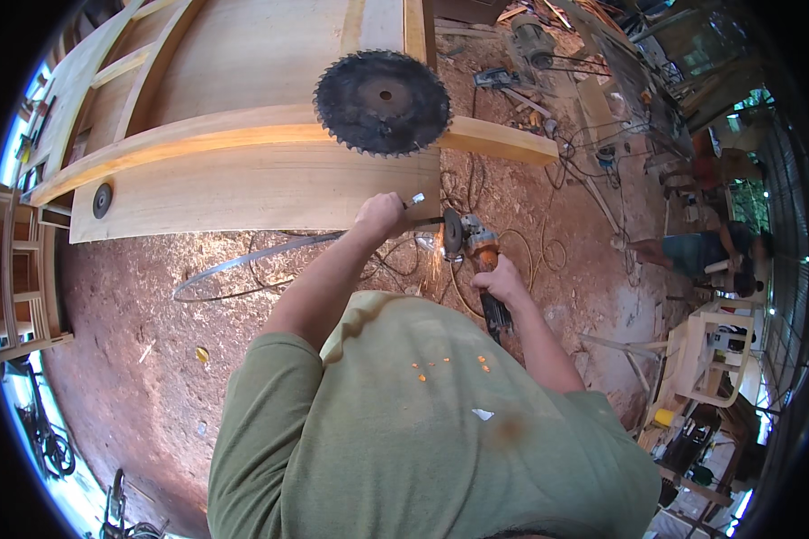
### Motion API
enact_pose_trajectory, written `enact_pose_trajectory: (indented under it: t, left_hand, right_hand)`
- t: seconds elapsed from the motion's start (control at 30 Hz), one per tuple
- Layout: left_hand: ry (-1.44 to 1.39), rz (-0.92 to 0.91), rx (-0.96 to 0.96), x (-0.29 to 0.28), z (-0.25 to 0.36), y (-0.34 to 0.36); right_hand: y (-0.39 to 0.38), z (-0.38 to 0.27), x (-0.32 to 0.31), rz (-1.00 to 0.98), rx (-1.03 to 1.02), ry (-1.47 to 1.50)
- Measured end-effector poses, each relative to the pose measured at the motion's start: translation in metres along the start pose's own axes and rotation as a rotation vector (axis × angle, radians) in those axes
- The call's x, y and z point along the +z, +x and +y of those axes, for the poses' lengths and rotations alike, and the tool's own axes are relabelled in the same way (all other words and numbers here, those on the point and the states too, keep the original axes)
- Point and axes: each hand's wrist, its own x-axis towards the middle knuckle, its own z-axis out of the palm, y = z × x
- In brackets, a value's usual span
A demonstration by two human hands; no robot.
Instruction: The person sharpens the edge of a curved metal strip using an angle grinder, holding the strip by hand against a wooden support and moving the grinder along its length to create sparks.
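My right hand [505,281] is wrapped round the body of an orange and black angle grinder [484,250]. The grinder's disc [454,233] faces left, and orange sparks [438,256] stream down beside it. In my closed left hand [382,215] is a dark metal bar [425,222], its end against the disc or very close to it. A small pale piece [415,199] sticks out by the fingers of that hand; I cannot make out what it is. Beyond my left hand, a large dark circular saw blade [360,112] lies over a wooden beam [270,135].
A wide wooden panel [261,193] carries a small dark disc [102,200] near its left end. A curved metal strip [229,265] and cables [548,251] lie on the sawdust-strewn floor [153,359]. Another person [692,254] is at the right, near a wooden frame [683,355].
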Motion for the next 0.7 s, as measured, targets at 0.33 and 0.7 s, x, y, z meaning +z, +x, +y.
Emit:
enact_pose_trajectory:
  t: [0.33, 0.7]
  left_hand:
    - [-0.001, 0.002, 0.012, 0.002, -0.004, -0.001]
    - [-0.04, 0.103, 0.072, 0.025, -0.027, 0.018]
  right_hand:
    - [-0.004, 0.006, 0.0, -0.045, 0.025, 0.024]
    - [0.005, 0.003, 0.009, -0.042, 0.056, -0.065]
